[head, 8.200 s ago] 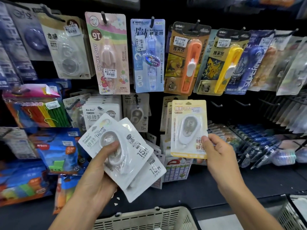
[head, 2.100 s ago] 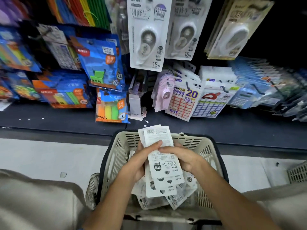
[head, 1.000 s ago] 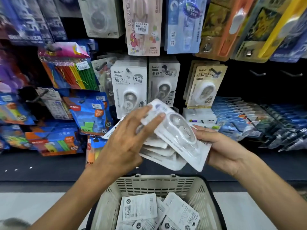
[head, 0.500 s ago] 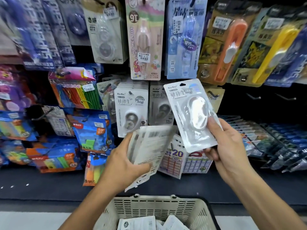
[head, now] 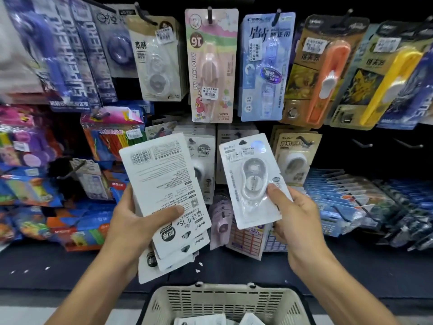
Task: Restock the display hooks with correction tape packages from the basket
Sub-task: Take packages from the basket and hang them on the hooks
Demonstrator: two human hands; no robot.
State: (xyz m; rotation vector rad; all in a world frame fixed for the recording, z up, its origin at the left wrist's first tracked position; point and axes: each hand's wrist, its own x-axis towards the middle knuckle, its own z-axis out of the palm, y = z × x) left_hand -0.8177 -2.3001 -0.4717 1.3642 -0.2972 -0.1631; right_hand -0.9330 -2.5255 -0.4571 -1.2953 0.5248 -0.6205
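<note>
Head view: left hand gripping a fanned stack of correction tape cards, backs out and upside down, thumb across the front; three or four, edges too overlapped to count surely. Right hand pinching one pack by its lower corner, face out, raised before the hooks. Light, stiff card with a slick plastic blister; best held at the bottom edge, leaving the hang hole free. One basket below, at least two more packs inside.
</note>
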